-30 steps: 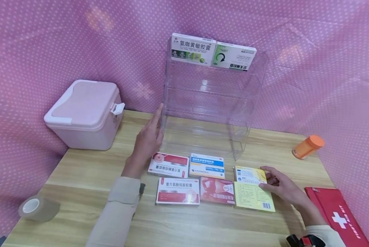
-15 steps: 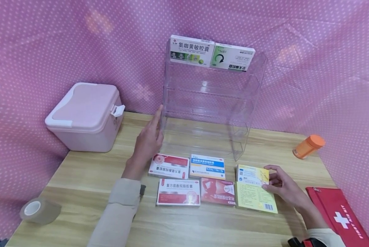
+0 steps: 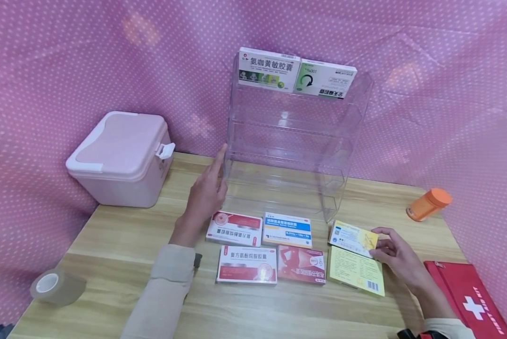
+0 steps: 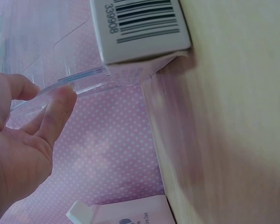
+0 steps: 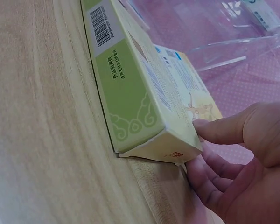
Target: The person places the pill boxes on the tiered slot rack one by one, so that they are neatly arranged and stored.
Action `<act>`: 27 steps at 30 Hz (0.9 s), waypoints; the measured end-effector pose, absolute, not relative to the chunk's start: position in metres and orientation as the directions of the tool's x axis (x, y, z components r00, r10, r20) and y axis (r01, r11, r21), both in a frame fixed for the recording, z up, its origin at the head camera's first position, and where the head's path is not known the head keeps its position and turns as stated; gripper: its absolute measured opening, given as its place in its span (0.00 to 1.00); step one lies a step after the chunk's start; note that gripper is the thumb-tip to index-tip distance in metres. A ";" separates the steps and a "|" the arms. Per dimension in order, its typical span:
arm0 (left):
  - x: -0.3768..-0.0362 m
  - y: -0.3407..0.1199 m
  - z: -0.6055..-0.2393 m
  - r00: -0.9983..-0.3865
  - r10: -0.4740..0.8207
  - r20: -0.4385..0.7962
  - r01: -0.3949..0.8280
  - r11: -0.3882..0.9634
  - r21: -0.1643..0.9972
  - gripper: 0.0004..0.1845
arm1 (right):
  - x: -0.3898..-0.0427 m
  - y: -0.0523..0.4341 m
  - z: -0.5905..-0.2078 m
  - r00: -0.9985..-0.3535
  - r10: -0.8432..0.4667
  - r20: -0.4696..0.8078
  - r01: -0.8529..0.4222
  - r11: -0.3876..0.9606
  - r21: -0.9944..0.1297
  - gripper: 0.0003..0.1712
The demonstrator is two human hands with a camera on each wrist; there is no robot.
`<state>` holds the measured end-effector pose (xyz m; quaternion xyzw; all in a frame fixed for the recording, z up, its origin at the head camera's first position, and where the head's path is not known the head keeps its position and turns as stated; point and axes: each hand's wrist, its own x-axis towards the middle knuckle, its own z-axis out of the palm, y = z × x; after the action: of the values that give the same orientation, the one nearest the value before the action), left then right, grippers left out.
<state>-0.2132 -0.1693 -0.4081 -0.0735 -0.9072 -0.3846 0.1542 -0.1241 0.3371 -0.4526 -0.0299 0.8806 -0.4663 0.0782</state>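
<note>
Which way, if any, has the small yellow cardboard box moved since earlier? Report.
Yes. The small yellow box slid right, away from the blue-and-white box, and turned askew.

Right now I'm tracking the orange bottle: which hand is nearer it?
Right. The right hand holds a yellow box just left of the orange bottle; the left hand touches the clear rack, farther away.
</note>
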 end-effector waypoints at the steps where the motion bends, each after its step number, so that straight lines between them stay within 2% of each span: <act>1: -0.213 -0.169 -0.408 -0.942 0.016 0.336 0.253 0.693 0.675 0.50 | -0.124 0.337 -0.453 -0.987 -0.121 -0.102 0.016 0.568 -0.823 0.33; 11: -0.213 -0.168 -0.408 -0.945 0.015 0.328 0.245 0.695 0.675 0.51 | -0.125 0.339 -0.453 -0.993 -0.084 -0.081 0.020 0.560 -0.828 0.36; 21: -0.212 -0.169 -0.407 -0.946 0.006 0.324 0.237 0.695 0.679 0.50 | -0.130 0.338 -0.442 -0.992 -0.096 0.081 -0.120 0.540 -0.833 0.36; 27: -0.214 -0.170 -0.409 -0.942 0.019 0.335 0.254 0.695 0.673 0.52 | -0.131 0.339 -0.425 -0.991 -0.085 0.102 -0.132 0.525 -0.841 0.37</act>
<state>-0.2135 -0.1702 -0.4086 -0.0751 -0.9077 -0.3834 0.1531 -0.1310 0.3394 -0.4251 -0.0620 0.8730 -0.4831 -0.0242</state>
